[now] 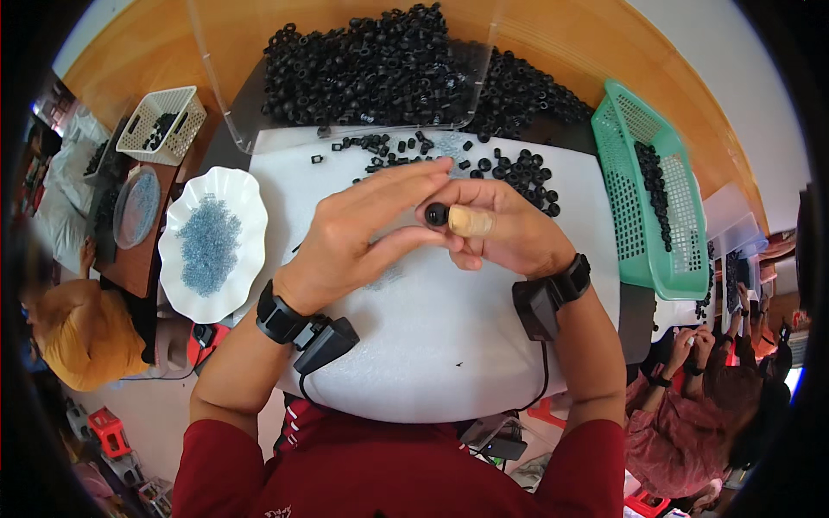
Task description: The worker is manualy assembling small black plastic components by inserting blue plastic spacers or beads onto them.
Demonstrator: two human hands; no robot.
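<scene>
Both hands meet above the white foam sheet point(466, 345). My right hand point(514, 220) pinches a round black plastic part point(437, 214) with a dark hole. Its thumb wears a tan wrap point(471, 222) and presses against the part's side. My left hand point(345, 229) is open, fingers stretched over the right fingertips and thumb just below the part; whether the hidden fingertips hold anything is unclear. Beyond the hands lie loose round black parts point(527, 173) and smaller black barrel-shaped pieces point(380, 147). A few tiny pale pieces point(384, 278) lie under the left hand.
A scalloped white plate point(250, 268) of tiny blue-grey pieces stands left. Behind, black parts point(363, 69) pile up around a clear bin point(233, 129). A green basket point(643, 250) is at right, a white basket point(194, 112) far left. Other people sit on both sides.
</scene>
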